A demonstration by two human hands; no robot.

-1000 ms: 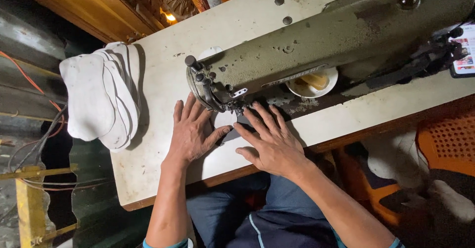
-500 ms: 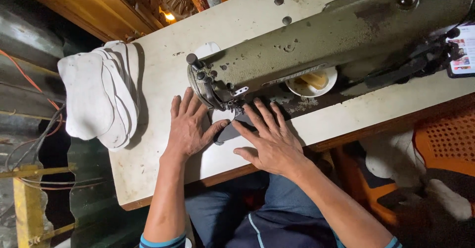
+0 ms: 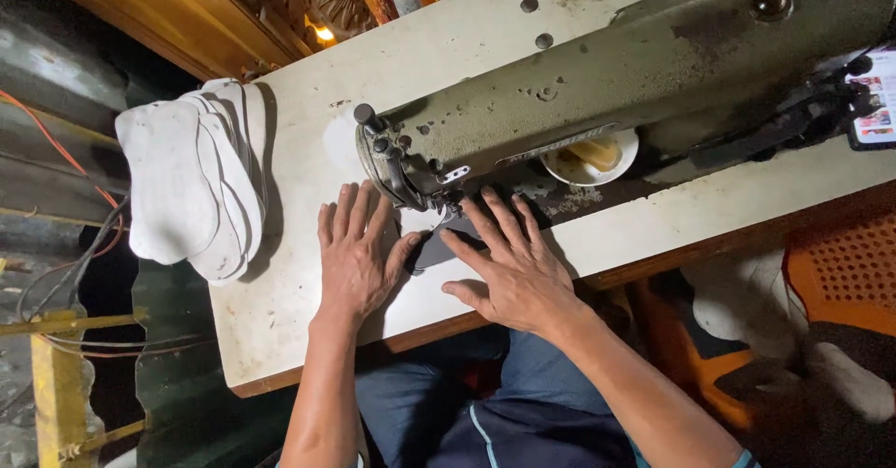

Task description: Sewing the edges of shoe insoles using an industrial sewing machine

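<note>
Head view looks straight down on a sewing machine (image 3: 635, 85), olive and worn, whose long body runs from the needle end at the left up toward the right across a pale worktop (image 3: 308, 141). Under the needle end lies a dark piece of material (image 3: 439, 244), partly on top of a white piece (image 3: 425, 218); both sit between the two hands, just in front of the fingertips and toward the machine.

Left hand (image 3: 355, 253) lies flat, palm down, fingers spread and pointing away from the body, its thumb reaching rightward to the edge of the dark piece. Right hand (image 3: 509, 267) is also flat and spread, angled up and to the left, its fingers resting on the dark piece right beside the needle area, so it is the nearer of the two to the stitching point. Neither hand pinches anything; both press down. The forearms come up from the bottom edge and converge toward the needle.

Off to the left, well apart, a stack of white cut shapes (image 3: 191, 174) overhangs the worktop edge. A small white dish (image 3: 588, 165) sits half hidden under the machine arm.
</note>
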